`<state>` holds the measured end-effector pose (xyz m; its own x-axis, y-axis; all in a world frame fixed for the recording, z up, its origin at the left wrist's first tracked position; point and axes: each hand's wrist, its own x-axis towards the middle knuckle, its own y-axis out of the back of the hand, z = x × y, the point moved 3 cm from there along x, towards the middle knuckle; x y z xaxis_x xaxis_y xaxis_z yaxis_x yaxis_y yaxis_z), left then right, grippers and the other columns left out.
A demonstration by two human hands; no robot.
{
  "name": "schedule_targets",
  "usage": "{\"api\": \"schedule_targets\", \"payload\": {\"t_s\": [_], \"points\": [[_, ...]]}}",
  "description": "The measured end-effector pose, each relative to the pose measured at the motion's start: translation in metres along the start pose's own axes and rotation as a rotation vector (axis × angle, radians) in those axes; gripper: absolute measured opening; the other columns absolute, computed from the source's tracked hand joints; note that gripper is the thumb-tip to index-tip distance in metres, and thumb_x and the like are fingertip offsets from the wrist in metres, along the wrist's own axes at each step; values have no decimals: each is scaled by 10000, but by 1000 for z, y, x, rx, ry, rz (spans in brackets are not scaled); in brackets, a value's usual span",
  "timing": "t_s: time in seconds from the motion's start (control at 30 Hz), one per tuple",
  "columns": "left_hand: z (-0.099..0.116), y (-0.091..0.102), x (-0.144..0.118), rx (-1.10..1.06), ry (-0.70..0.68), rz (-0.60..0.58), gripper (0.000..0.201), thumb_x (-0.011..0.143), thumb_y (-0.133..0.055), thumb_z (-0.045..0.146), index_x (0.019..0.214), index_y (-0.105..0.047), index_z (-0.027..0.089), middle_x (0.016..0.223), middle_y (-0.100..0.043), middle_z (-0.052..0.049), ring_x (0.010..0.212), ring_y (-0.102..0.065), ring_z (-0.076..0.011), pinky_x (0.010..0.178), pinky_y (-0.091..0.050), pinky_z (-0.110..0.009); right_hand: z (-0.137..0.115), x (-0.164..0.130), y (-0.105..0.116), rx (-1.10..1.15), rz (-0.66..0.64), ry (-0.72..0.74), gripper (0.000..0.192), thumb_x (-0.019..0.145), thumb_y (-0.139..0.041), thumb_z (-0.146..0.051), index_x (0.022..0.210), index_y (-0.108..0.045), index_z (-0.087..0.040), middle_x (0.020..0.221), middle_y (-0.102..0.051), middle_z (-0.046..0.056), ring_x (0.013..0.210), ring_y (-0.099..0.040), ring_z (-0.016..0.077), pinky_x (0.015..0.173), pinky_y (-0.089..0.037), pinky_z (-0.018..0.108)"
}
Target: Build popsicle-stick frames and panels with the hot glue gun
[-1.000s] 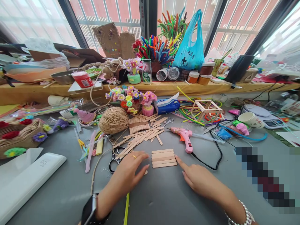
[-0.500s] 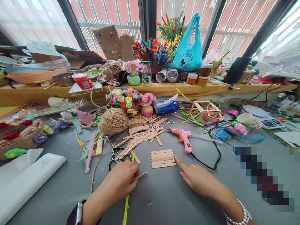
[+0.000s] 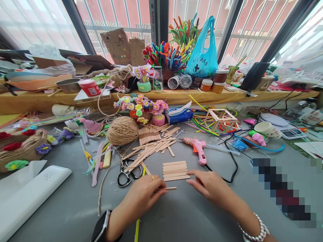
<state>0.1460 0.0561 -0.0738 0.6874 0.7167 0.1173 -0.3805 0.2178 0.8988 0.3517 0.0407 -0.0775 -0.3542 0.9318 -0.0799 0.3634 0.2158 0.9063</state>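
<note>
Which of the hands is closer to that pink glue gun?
Right. The right hand is on the near side of the pink glue gun; the left hand, holding a craft stick, is farther off, to its left.

A grey tabletop (image 3: 191, 222) is spreading beneath and around the fingers (image 3: 157, 183). Well ahead of them, a yellowish-brown ledge (image 3: 174, 97) is running from side to side. Beyond and above the fingers, large windows (image 3: 194, 6) are standing in dark frames (image 3: 160, 20), with pale bars (image 3: 141, 29) crossing a pinkish wall (image 3: 133, 13) outside. Daylight is coming through, glaring whitest far to the fingers' left and right.
</note>
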Motion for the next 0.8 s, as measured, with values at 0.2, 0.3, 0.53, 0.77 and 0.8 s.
{"api": "schedule_targets", "payload": {"t_s": [0.2,0.3,0.53,0.77,0.8], "points": [[14,-20,3,-99,-15,-21,86,830,-457,221,794,-534,205,749,-600,12,696,-545,-118,612,-399,-201,-21,2,-13,150,-74,152,196,838,-437,-319,817,-588,-197,755,-650,10,651,-566,137,563,-339,208],[14,-22,3,-133,-12,-8,89,830,-455,210,808,-541,205,756,-601,8,710,-549,-120,622,-409,-199,-23,2,-14,168,-98,154,180,843,-418,-259,802,-581,-194,761,-638,12,653,-548,129,564,-332,205],[4,-15,3,-94,14,70,100,807,-473,193,839,-568,198,790,-602,-17,731,-553,-144,642,-435,-231,-7,3,-6,181,-119,57,187,850,-388,-249,752,-539,-197,720,-608,-6,622,-511,121,542,-312,209],[0,-23,1,-67,-16,120,127,815,-468,202,853,-589,195,786,-592,-28,720,-544,-148,644,-446,-245,-7,5,-9,306,-103,13,85,782,-512,-267,758,-521,-186,717,-600,-11,615,-502,115,539,-335,195],[1,-23,1,-61,-21,128,129,816,-467,203,858,-589,194,786,-591,-29,718,-543,-148,643,-446,-247,-8,5,-9,296,-97,18,76,770,-528,-262,759,-522,-187,713,-599,-11,611,-502,115,534,-333,196]]}}
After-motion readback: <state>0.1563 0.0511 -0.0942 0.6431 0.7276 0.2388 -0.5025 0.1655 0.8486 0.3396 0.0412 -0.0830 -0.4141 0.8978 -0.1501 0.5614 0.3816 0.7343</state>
